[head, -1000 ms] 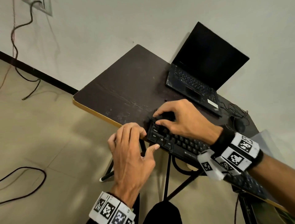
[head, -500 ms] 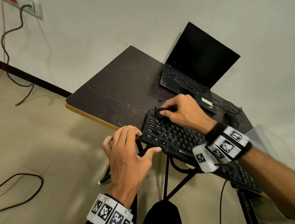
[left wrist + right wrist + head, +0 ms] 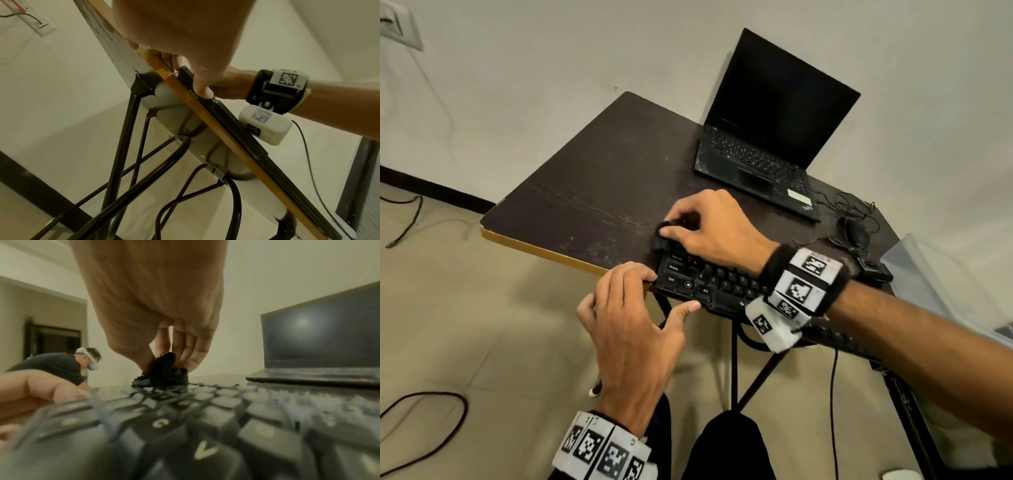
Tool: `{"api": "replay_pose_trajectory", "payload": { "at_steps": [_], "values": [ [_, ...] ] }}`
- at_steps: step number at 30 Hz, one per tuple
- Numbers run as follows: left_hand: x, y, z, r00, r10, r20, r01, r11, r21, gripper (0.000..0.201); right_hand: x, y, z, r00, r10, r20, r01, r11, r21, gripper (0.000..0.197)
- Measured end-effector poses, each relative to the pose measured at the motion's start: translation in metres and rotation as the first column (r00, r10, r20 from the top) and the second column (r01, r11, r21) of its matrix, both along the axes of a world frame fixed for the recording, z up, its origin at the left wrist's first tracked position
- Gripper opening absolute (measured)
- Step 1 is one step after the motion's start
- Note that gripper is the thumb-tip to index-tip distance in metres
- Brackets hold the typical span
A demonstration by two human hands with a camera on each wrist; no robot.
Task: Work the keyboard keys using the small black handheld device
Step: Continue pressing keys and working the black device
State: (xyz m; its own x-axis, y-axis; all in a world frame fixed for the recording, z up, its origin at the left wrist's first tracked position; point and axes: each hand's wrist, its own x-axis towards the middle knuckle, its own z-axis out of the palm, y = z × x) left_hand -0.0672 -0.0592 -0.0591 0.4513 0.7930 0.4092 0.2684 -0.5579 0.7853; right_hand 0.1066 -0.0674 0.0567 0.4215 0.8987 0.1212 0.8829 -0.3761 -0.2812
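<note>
A black keyboard (image 3: 717, 284) lies along the near edge of the dark table (image 3: 585, 192). My right hand (image 3: 676, 229) hovers over its far left corner. Its thumb and curled fingers pinch the small black device (image 3: 665, 226), which presses down on the top-left keys. In the right wrist view the device (image 3: 164, 369) is a dark, ragged-looking lump under the fingertips (image 3: 185, 353). My left hand (image 3: 671, 289) holds the keyboard's near left corner, fingers curled at its left end. The thumb (image 3: 203, 92) presses on the front edge.
An open black laptop (image 3: 767, 137) stands at the back of the table, with a mouse (image 3: 856, 233) and tangled cable to its right. A translucent box (image 3: 928, 274) sits at the far right. Black table legs (image 3: 123, 146) run below. Another person (image 3: 61, 365) bends over in the background.
My right hand has carried the device from the lower left keys up to the keyboard's far left corner. The left hand has kept its hold on the near corner.
</note>
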Motion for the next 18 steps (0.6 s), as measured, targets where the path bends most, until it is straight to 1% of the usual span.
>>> {"api": "replay_pose_trajectory", "payload": {
  "at_steps": [2, 4, 8, 11, 14, 16, 18],
  "values": [
    [0.000, 0.000, 0.001, 1.000, 0.008, -0.012, -0.008, 1.000, 0.019, 0.065, -0.002, 0.004, 0.002, 0.998, 0.038, 0.049, -0.035, 0.997, -0.061, 0.011],
    [0.000, -0.001, 0.001, 1.000, 0.017, -0.022, -0.016, 0.999, 0.027, 0.065, 0.002, -0.004, 0.006, 0.996, 0.045, 0.083, -0.037, 0.994, -0.101, 0.011],
    [0.000, -0.003, 0.001, 1.000, 0.018, -0.019, -0.017, 0.999, 0.037, 0.064, 0.023, -0.043, 0.010, 0.991, -0.030, 0.133, 0.047, 0.991, -0.123, 0.011],
    [0.000, -0.002, 0.001, 1.000, 0.018, -0.002, -0.018, 0.999, 0.035, 0.063, 0.041, -0.091, 0.012, 0.985, -0.144, 0.098, 0.157, 0.978, -0.135, 0.008],
    [0.001, -0.003, 0.000, 1.000, 0.014, 0.004, -0.015, 0.999, 0.035, 0.062, 0.055, -0.137, 0.011, 0.963, -0.263, 0.059, 0.269, 0.955, -0.124, 0.009],
    [0.002, -0.003, 0.000, 1.000, 0.013, 0.007, -0.013, 0.999, 0.035, 0.062, 0.062, -0.154, 0.008, 0.945, -0.328, 0.008, 0.327, 0.941, -0.085, 0.009],
    [0.002, -0.004, -0.001, 1.000, 0.013, 0.011, -0.013, 0.999, 0.037, 0.063, 0.064, -0.153, 0.003, 0.925, -0.375, -0.058, 0.373, 0.927, -0.043, 0.009]
  ]
}}
